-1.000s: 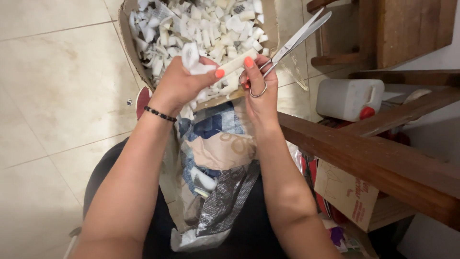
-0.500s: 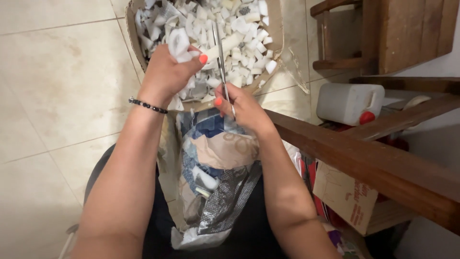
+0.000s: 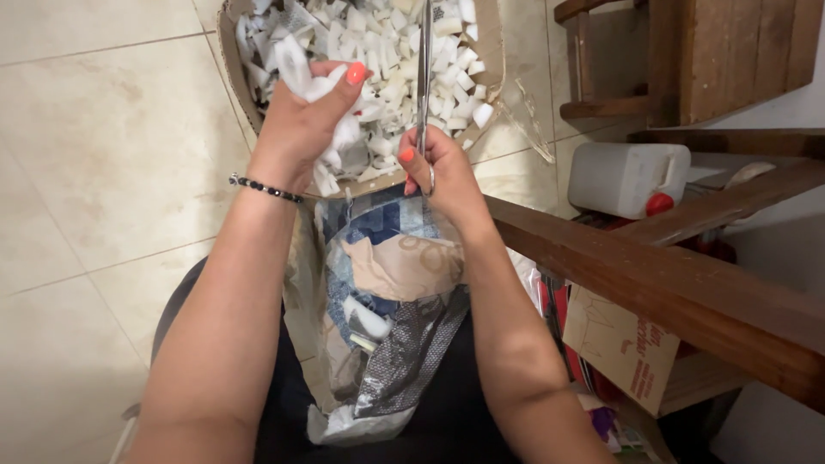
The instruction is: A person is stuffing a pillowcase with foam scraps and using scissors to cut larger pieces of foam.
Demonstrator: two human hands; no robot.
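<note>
Over a cardboard box [image 3: 230, 51] of white cuttings at twelve o'clock, our left hand [image 3: 301, 120] bunches a white scrap [image 3: 296, 73], fingers curled shut around it; our right hand [image 3: 443, 167] grips the scissors [image 3: 424, 77] by the handles, blades pointing up. We judge the scrap light, soft and crushable, best pinched at its free edge. The blade tips are cut off.

A white plastic jug [image 3: 626, 178] with a red cap lies on the tiled floor [image 3: 112, 163], beside a wooden rail [image 3: 679, 288].
</note>
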